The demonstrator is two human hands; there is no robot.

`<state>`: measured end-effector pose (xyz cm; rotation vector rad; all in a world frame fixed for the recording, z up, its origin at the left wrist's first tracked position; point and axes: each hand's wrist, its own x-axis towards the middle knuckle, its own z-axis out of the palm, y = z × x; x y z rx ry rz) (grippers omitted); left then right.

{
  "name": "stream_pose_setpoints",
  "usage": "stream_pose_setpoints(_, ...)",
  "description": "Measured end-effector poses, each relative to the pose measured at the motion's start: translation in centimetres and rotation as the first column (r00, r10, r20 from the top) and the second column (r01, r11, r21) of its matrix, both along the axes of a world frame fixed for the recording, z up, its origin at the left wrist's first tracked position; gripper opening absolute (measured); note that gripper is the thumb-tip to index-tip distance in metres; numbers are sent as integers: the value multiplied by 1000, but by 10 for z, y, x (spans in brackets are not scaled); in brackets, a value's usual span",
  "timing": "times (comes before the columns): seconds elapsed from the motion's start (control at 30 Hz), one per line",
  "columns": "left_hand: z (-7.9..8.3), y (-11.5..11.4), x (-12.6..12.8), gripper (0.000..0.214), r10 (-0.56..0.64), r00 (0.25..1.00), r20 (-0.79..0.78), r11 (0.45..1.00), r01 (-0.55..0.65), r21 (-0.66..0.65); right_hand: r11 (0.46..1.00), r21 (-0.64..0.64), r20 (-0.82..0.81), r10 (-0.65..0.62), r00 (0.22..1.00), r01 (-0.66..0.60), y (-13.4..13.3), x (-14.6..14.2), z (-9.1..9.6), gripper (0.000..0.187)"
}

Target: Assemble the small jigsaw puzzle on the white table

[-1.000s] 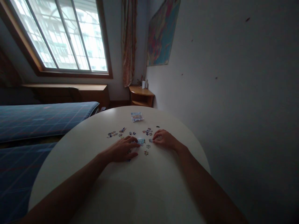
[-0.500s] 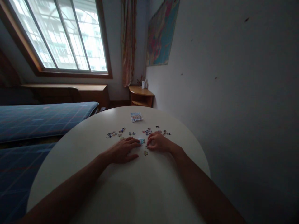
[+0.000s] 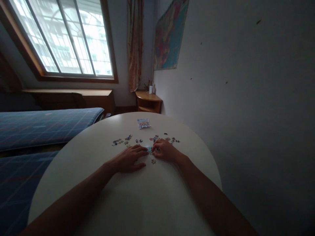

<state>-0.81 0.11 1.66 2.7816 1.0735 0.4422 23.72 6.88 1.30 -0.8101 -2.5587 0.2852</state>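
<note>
My left hand point(image 3: 129, 158) lies flat on the white round table point(image 3: 118, 203), its fingers stretched out. Its fingertips touch the left edge of a small joined patch of jigsaw puzzle point(image 3: 149, 149), light blue in part. At the right edge of that patch, my right hand point(image 3: 165, 150) has thumb and fingertips pinched on a puzzle piece, mostly hidden by the fingers. Just below the patch lies a loose yellowish puzzle piece point(image 3: 153, 161). Beyond my hands, several loose pieces point(image 3: 118, 142) are scattered on the left, and more puzzle pieces point(image 3: 174, 139) on the right.
A small printed picture packet point(image 3: 143, 123) lies near the table's far edge. To the left stands a bed with a blue plaid mattress point(image 3: 49, 126). A white wall point(image 3: 246, 131) runs close along the right. A wooden corner shelf point(image 3: 149, 96) stands behind the table.
My right hand has shifted slightly left, bringing its pinched fingertips against the joined patch. The left hand stays in place.
</note>
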Motion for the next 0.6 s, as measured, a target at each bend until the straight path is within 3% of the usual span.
stream_pose_setpoints(0.2,0,0,0,49,-7,1000,-2,1000,7,7,999,29,12,-20,1000,20,-2,0,0,16)
stream_pose_setpoints(0.6,3,-1,1,52,-4,1000,-12,1000,4,-14,996,16,-4,83,997,-83,3,1,-1,12)
